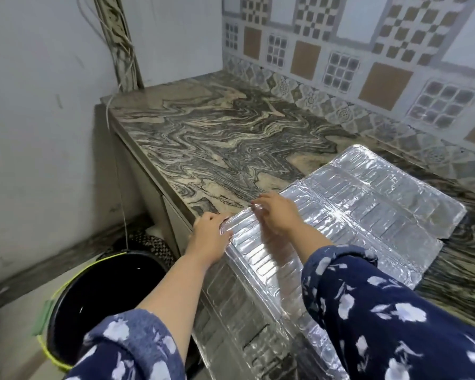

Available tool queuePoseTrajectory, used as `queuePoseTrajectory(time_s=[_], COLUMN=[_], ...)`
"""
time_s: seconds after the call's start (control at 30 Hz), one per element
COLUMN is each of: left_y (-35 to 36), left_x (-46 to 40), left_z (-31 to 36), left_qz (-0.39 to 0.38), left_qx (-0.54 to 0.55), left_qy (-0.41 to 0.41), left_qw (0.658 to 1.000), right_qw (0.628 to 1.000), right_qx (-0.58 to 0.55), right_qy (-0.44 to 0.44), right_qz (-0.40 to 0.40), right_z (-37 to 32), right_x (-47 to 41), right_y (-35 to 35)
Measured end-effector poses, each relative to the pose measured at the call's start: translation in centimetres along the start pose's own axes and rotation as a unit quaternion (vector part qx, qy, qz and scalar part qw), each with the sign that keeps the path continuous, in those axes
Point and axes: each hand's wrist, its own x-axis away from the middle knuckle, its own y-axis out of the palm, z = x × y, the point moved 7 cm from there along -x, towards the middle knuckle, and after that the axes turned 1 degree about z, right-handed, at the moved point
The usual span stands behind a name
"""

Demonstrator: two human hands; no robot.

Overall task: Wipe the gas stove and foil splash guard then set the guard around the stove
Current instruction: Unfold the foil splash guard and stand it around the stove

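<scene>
The silver embossed foil splash guard lies unfolded across the marble counter, one panel hanging over the front edge toward me. My left hand grips the guard's near left corner at the counter edge. My right hand holds the same edge a little farther right, fingers curled over the foil. No gas stove and no cloth are in view.
A black bucket with a green-yellow rim stands on the floor at lower left beside the counter. A patterned tile wall backs the counter. A thin cable hangs down the counter's left end by the white wall.
</scene>
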Motion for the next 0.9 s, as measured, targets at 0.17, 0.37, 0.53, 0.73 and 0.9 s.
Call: queuePoseTrajectory(time_s=[0.17, 0.37, 0.53, 0.73, 0.9], left_y=[-0.4, -1.1, -5.3, -12.3, -17.6], left_x=[0.1, -0.5, -2.2, -4.0, -4.0], left_z=[0.1, 0.6, 2.1, 5.2, 7.6], left_qz=[0.024, 0.008, 0.059, 0.113, 0.196], left_qx=[-0.031, -0.016, 0.074, 0.090, 0.033], left_qy=[-0.028, -0.024, 0.000, 0.023, 0.053], left_qw=[0.999, 1.000, 0.995, 0.989, 0.979], right_qw=[1.000, 0.999, 0.995, 0.986, 0.983], right_qx=[-0.003, 0.006, -0.007, -0.054, -0.026], right_qy=[0.007, -0.036, -0.074, -0.105, -0.120], right_qz=[0.019, 0.027, 0.073, 0.117, 0.136], right_z=[0.4, -1.5, -3.6, -5.9, -7.2], right_x=[-1.6, -2.4, -3.4, -5.0, -5.6], right_y=[0.0, -1.9, -6.3, -12.5, -16.8])
